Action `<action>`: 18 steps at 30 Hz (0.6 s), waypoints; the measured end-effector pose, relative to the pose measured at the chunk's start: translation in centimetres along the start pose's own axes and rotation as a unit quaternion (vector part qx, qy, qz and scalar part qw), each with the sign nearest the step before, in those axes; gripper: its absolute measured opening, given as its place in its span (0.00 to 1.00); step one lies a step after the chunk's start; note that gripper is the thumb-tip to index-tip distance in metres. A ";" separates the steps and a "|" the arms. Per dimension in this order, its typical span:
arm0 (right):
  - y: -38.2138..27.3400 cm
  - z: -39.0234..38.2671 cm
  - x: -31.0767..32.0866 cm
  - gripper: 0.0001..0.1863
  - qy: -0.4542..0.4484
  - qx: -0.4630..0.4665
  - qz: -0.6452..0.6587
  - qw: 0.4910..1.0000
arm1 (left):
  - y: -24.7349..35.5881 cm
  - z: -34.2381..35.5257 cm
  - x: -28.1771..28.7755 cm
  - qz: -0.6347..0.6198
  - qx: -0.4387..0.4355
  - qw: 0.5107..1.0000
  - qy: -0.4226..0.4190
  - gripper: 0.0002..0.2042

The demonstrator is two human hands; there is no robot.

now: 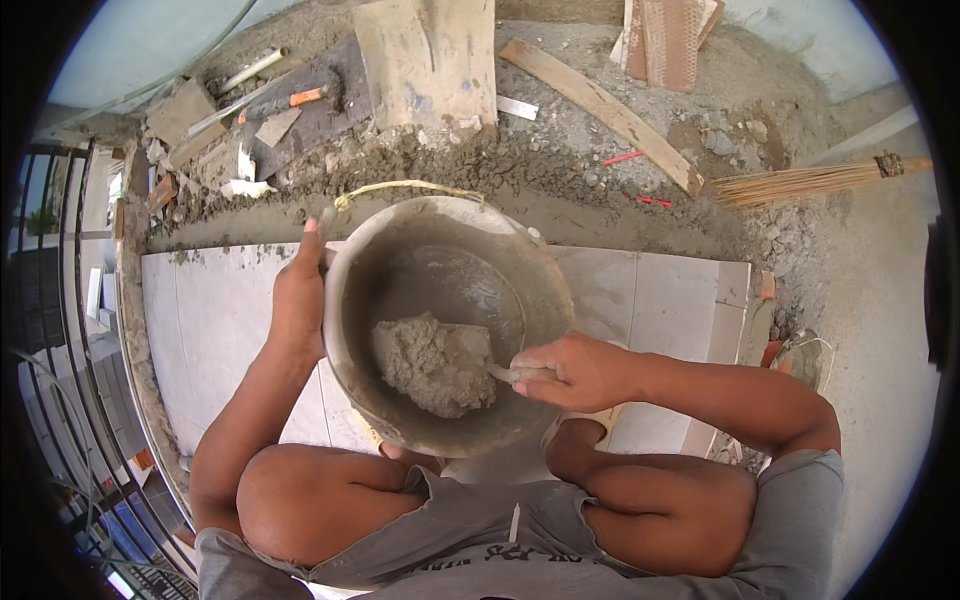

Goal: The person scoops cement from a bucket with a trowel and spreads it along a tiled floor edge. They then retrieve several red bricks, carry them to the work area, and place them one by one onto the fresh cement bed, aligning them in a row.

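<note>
A round bucket [548, 280], caked with grey cement, is tilted above the tiles between my knees. My left hand [298, 295] grips its left side, thumb up by the rim, with the other fingers mostly hidden. In my right hand [582, 372] is the handle of a trowel [472, 342], held over the lower right of the bucket. A thick heap of wet mortar [428, 368] lies on the trowel blade, covering most of it. A pale rope handle [410, 185] loops over the bucket's far rim.
Light floor tiles [225, 330] lie under the bucket, bordered on the far side by a wet mortar strip [600, 222]. Beyond are a wooden plank [605, 115], a stained board [428, 65] and rubble. A straw broom [810, 183] lies right; a metal gate [75, 250] stands left.
</note>
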State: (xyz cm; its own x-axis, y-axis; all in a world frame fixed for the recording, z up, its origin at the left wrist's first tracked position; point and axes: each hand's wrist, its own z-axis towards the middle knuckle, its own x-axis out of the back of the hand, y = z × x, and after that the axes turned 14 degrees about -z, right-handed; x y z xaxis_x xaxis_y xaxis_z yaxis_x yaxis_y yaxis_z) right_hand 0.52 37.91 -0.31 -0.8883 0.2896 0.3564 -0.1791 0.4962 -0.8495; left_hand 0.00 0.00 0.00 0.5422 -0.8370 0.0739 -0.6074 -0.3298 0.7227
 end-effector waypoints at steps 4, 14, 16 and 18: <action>0.3 -5.1 5.9 0.17 0.001 -0.024 0.000 1.000 | -3.0 1.6 -0.5 -0.176 0.061 0.970 -0.155 0.35; 12.3 -14.3 17.0 0.14 0.101 -0.285 -0.165 0.939 | -4.6 3.6 2.5 -0.245 0.077 0.943 -0.213 0.34; 15.0 -16.5 18.2 0.14 0.160 -0.270 -0.277 0.908 | -4.7 3.5 2.6 -0.233 0.060 0.949 -0.203 0.33; 16.3 -18.1 19.1 0.15 0.136 -0.317 -0.437 0.830 | -4.9 4.3 3.6 -0.206 0.035 0.960 -0.188 0.31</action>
State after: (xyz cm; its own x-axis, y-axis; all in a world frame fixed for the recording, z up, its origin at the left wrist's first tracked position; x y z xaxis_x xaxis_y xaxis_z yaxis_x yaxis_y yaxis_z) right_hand -11.74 66.34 -0.27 -0.3920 -0.2777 0.8771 -0.3700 0.9204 0.1260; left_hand 2.46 -3.24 -6.26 0.5053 -0.7230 -0.4711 -0.4301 -0.6843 0.5888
